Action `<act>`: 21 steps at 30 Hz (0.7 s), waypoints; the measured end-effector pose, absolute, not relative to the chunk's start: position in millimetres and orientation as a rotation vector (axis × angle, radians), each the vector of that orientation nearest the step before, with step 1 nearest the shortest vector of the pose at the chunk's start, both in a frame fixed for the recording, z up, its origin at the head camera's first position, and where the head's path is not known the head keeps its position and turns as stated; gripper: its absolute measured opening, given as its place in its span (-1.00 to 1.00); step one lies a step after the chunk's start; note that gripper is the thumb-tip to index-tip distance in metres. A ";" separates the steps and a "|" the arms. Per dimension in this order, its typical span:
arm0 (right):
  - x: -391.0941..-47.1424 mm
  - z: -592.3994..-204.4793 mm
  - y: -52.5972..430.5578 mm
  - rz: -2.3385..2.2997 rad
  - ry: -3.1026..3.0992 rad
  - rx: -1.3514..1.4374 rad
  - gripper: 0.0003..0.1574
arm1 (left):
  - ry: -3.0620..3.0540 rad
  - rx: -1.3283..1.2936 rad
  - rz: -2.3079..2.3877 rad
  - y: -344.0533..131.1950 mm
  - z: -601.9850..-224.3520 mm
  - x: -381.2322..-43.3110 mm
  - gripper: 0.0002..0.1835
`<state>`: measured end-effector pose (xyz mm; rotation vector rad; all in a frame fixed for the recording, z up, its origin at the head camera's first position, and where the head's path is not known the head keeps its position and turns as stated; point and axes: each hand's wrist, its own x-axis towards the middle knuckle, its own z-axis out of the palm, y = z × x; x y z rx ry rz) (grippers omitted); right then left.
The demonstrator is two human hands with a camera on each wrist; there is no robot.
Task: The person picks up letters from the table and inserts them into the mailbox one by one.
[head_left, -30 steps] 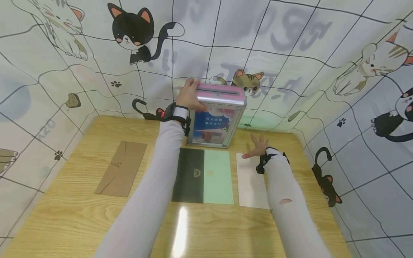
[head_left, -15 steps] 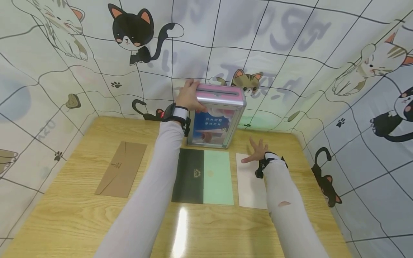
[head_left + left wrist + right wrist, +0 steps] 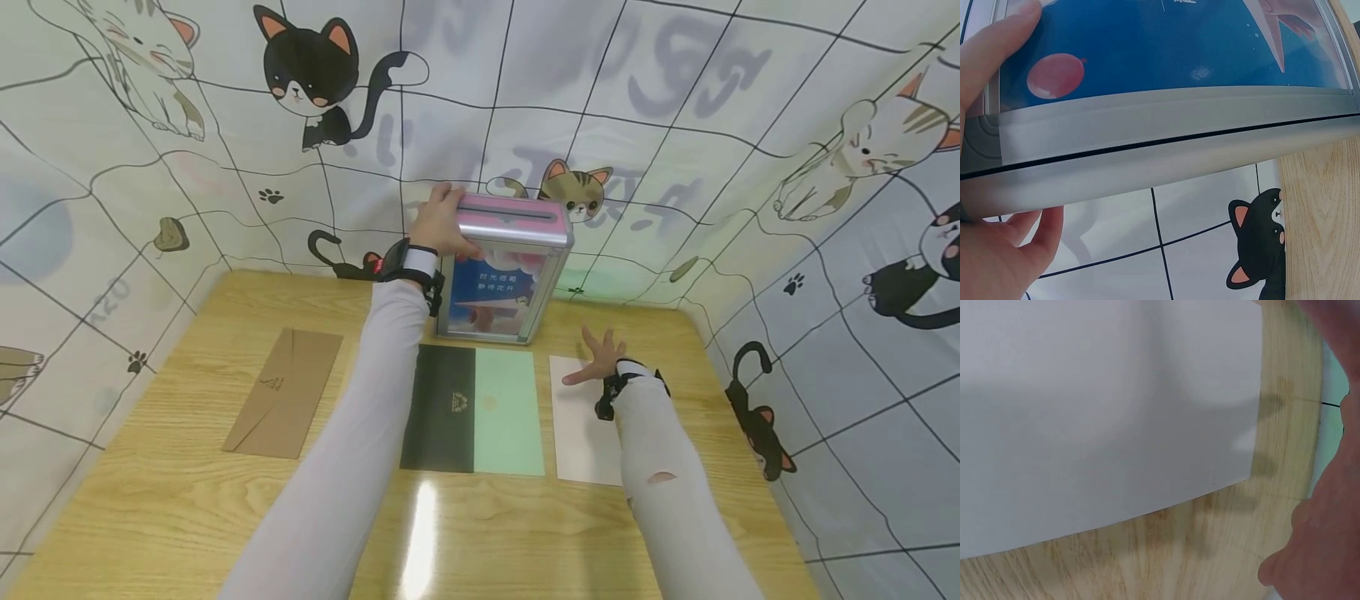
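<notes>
At the back of the table, my left hand [image 3: 438, 225] grips the upper left corner of an upright slotted letter box [image 3: 498, 292] with a pink top and silver frame. In the left wrist view the thumb [image 3: 997, 50] lies on the blue front panel, while the other fingers [image 3: 1044, 240] reach behind the silver edge. My right hand [image 3: 600, 357], fingers spread, hovers over the top end of a whitish envelope [image 3: 585, 433]. Its shadow falls on the paper [image 3: 1085, 425] in the right wrist view, and nothing is held there.
A dark envelope [image 3: 438, 437] and a mint green one [image 3: 510, 437] lie side by side before the box. Farther left lies a brown envelope [image 3: 285, 392]. A cat-print cloth [image 3: 465, 83] stands around the wooden table [image 3: 480, 542] at the back and sides.
My right hand has shifted very slightly toward me over the whitish envelope, its fingers still spread. The left hand and the letter box have stayed in place.
</notes>
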<state>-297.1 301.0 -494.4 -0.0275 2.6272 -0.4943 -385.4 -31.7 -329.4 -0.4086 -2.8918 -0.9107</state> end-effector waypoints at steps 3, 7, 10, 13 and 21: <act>-295.4 -499.2 301.8 -0.511 2.618 -0.019 0.72 | -2.896 -0.405 -0.907 -31.3 -328.7 -385.1 0.22; -293.8 -504.4 302.6 -0.525 2.598 -0.001 0.70 | -2.903 -0.407 -0.908 -31.1 -327.0 -384.6 0.22; -291.8 -503.9 300.9 -0.522 2.599 0.008 0.68 | -2.903 -0.412 -0.908 -31.4 -325.7 -384.5 0.22; -289.0 -500.5 297.4 -0.522 2.603 0.002 0.66 | -2.901 -0.415 -0.913 -31.7 -324.7 -384.6 0.22; -284.2 -504.1 294.9 -0.500 2.619 -0.030 0.63 | -2.898 -0.408 -0.921 -32.5 -323.6 -384.0 0.22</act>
